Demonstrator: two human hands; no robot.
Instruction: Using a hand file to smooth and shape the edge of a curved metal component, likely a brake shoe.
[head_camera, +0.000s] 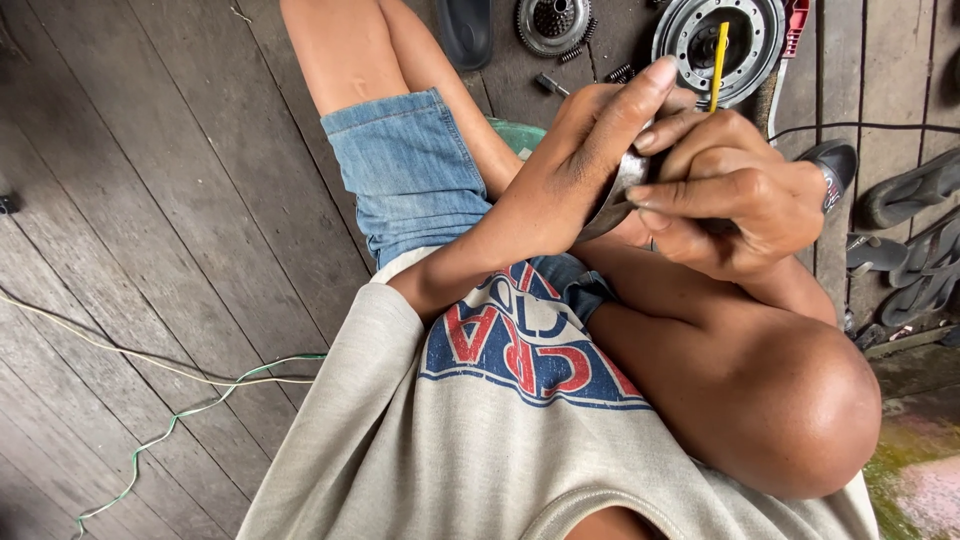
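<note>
Both hands work on a small metal part held above the knees.

The left hand wraps its fingers around the curved metal part, gripping it from the side; the right hand closes on a yellow tool, which stands upright, its tip hidden in the part. To do this well, I judge the left hand should keep the part steady while the tool works with light pressure. Round clutch parts lie on the plank floor just beyond.

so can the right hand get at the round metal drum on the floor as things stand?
Probably not right away. The right hand is wrapped around a yellow-handled tool and pressed to the shiny metal part that the left hand holds. The round metal drum lies just beyond, unobstructed.
</note>
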